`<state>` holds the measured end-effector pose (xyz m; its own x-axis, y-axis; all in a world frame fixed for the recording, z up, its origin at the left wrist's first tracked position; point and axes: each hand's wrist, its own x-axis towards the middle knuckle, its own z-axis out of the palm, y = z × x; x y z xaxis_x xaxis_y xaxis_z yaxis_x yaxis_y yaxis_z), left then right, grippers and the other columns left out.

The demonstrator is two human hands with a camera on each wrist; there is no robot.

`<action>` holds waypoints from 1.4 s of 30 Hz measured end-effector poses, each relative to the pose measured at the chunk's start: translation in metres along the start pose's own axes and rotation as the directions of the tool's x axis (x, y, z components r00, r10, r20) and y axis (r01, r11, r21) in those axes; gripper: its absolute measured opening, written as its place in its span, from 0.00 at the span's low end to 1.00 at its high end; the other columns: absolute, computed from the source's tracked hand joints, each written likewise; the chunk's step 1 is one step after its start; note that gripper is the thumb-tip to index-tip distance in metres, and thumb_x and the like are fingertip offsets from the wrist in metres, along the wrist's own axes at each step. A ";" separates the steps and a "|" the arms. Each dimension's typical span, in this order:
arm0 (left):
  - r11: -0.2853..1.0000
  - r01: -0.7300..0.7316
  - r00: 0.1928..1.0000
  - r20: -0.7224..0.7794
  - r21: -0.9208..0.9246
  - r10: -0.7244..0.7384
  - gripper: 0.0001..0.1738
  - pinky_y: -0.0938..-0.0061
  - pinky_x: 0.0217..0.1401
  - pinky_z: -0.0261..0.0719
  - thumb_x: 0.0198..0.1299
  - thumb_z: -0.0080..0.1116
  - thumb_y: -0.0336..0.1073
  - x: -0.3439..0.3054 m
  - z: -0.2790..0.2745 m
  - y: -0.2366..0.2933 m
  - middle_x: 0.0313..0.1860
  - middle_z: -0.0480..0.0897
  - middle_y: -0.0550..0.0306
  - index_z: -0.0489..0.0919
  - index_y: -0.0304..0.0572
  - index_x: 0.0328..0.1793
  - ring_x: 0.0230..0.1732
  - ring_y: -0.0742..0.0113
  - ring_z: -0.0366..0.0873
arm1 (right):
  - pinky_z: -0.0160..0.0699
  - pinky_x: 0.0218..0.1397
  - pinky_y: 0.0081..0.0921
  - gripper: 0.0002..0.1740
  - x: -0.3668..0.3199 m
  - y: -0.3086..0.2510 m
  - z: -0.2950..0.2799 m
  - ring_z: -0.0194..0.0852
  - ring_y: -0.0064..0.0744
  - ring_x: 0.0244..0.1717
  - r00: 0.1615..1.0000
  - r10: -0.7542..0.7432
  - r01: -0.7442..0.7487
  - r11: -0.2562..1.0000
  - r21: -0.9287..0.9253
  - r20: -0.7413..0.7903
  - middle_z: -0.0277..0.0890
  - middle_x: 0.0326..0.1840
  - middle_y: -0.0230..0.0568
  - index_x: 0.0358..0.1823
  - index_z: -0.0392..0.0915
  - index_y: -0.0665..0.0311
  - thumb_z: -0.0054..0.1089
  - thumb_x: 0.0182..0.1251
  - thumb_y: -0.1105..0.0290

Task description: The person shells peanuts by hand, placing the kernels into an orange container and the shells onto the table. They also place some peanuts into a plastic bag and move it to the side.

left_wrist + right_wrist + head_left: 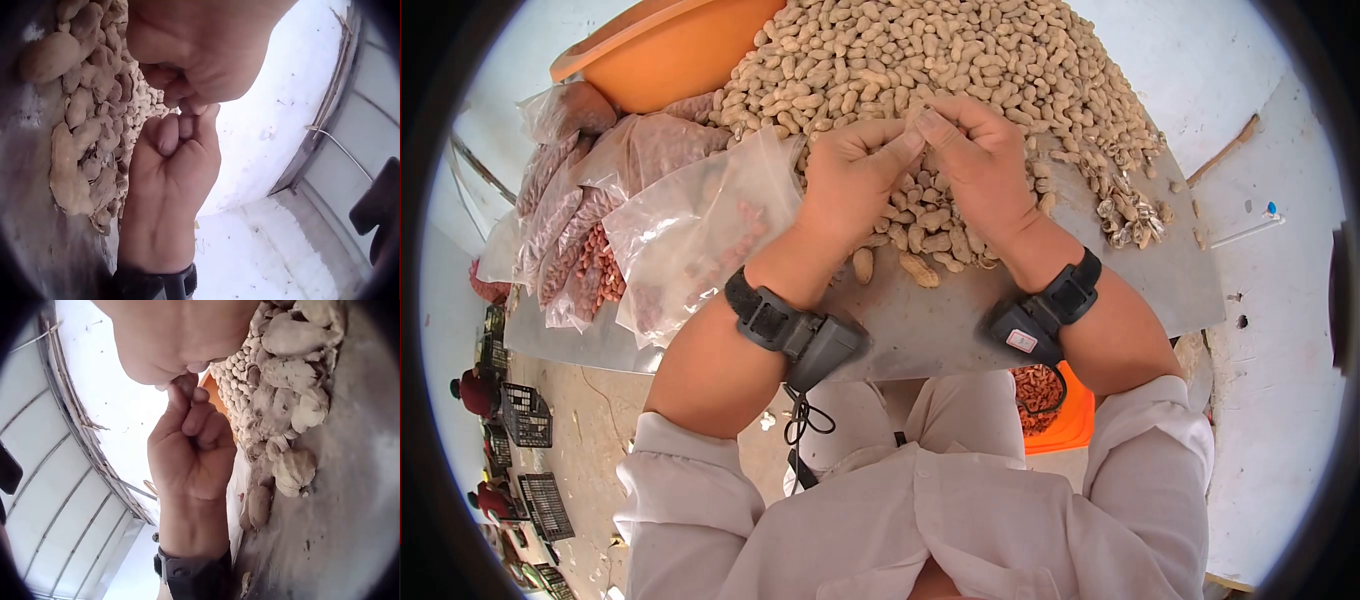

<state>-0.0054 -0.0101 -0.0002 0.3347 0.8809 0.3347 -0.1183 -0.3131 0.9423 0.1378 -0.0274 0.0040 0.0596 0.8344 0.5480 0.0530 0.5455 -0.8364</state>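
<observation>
Both hands meet at the fingertips over the near edge of a heap of unshelled peanuts (pixel 920 60). My left hand (pixel 855 175) pinches with thumb and forefinger, and my right hand (pixel 980 160) does the same right against it. Between them is a peanut, mostly hidden by the fingertips; in the right wrist view a small brownish part shows at the left hand's (pixel 194 450) thumb tip. The right hand's (pixel 172 169) other fingers are curled towards the palm in the left wrist view. Loose peanuts (pixel 935 240) lie on the table just below the hands.
A clear plastic bag (pixel 705 235) with some reddish kernels lies left of the left forearm, beside several filled bags (pixel 585 215). An orange basin (pixel 665 55) stands behind them. Empty shells (pixel 1135 215) lie at right. An orange container (pixel 1065 420) sits below the metal table's edge (pixel 900 360).
</observation>
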 end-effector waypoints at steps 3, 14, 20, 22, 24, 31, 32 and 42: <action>0.985 -0.022 0.999 -0.041 -0.173 0.015 0.12 0.85 0.21 0.59 0.62 0.54 0.35 -0.002 0.009 -0.001 0.20 0.72 0.67 0.80 0.34 0.32 0.20 0.82 0.62 | 0.69 0.29 0.15 0.11 -0.002 0.000 0.003 0.67 0.14 0.27 0.998 0.061 -0.056 0.988 0.147 -0.029 0.75 0.28 0.29 0.36 0.78 0.69 0.55 0.64 0.67; 0.888 0.050 0.996 -0.043 -0.457 -0.078 0.11 0.84 0.21 0.59 0.63 0.53 0.34 -0.002 0.014 -0.006 0.18 0.71 0.66 0.80 0.32 0.36 0.19 0.80 0.61 | 0.64 0.25 0.11 0.11 -0.003 -0.002 0.009 0.63 0.11 0.24 0.981 0.194 -0.174 0.892 0.418 -0.006 0.74 0.29 0.29 0.38 0.77 0.68 0.52 0.67 0.66; 0.978 -0.006 1.000 -0.024 -0.207 0.001 0.09 0.86 0.24 0.60 0.64 0.53 0.34 0.001 0.004 -0.008 0.28 0.76 0.64 0.80 0.36 0.40 0.22 0.80 0.63 | 0.56 0.21 0.13 0.09 0.000 0.002 0.005 0.57 0.13 0.20 0.955 0.280 -0.285 0.783 0.553 0.096 0.66 0.23 0.26 0.36 0.74 0.65 0.54 0.67 0.67; 0.996 -0.036 0.997 -0.065 -0.081 0.031 0.11 0.85 0.26 0.63 0.63 0.54 0.35 -0.001 0.006 -0.004 0.29 0.76 0.64 0.80 0.35 0.43 0.23 0.79 0.65 | 0.56 0.20 0.14 0.09 0.001 0.004 0.005 0.57 0.15 0.18 0.939 0.328 -0.325 0.749 0.578 0.103 0.65 0.21 0.27 0.34 0.73 0.64 0.54 0.67 0.66; 0.986 -0.138 0.985 -0.089 0.094 0.146 0.12 0.84 0.28 0.67 0.63 0.55 0.35 -0.001 0.006 -0.004 0.30 0.77 0.63 0.80 0.35 0.46 0.26 0.77 0.68 | 0.55 0.18 0.15 0.10 0.001 0.004 0.005 0.56 0.17 0.17 0.919 0.378 -0.362 0.707 0.608 0.107 0.64 0.21 0.28 0.32 0.73 0.64 0.54 0.67 0.65; 0.603 -0.575 0.776 0.135 0.553 0.616 0.13 0.78 0.33 0.75 0.57 0.57 0.28 0.010 -0.003 -0.002 0.32 0.79 0.56 0.81 0.41 0.49 0.31 0.67 0.76 | 0.55 0.17 0.17 0.15 0.001 0.005 0.006 0.57 0.21 0.16 0.854 0.493 -0.450 0.538 0.713 0.166 0.64 0.20 0.32 0.27 0.70 0.63 0.52 0.68 0.61; 0.574 -0.582 0.777 0.185 0.576 0.602 0.15 0.80 0.34 0.75 0.58 0.57 0.28 0.010 -0.006 -0.002 0.34 0.79 0.56 0.80 0.41 0.52 0.33 0.68 0.77 | 0.56 0.17 0.17 0.15 0.002 0.007 0.005 0.57 0.22 0.16 0.842 0.509 -0.464 0.516 0.720 0.178 0.64 0.20 0.32 0.27 0.69 0.63 0.52 0.69 0.61; 0.571 -0.522 0.815 0.174 0.634 0.552 0.15 0.73 0.33 0.76 0.55 0.58 0.29 0.015 -0.014 -0.006 0.35 0.80 0.51 0.79 0.42 0.51 0.33 0.58 0.78 | 0.56 0.18 0.18 0.15 0.004 0.008 0.000 0.56 0.23 0.16 0.817 0.521 -0.520 0.481 0.706 0.247 0.64 0.20 0.35 0.27 0.71 0.68 0.52 0.67 0.63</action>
<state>-0.0127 0.0102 -0.0008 0.3702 0.4834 0.7933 0.3500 -0.8636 0.3629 0.1381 -0.0192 -0.0003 -0.1702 0.9854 0.0090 -0.7094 -0.1161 -0.6952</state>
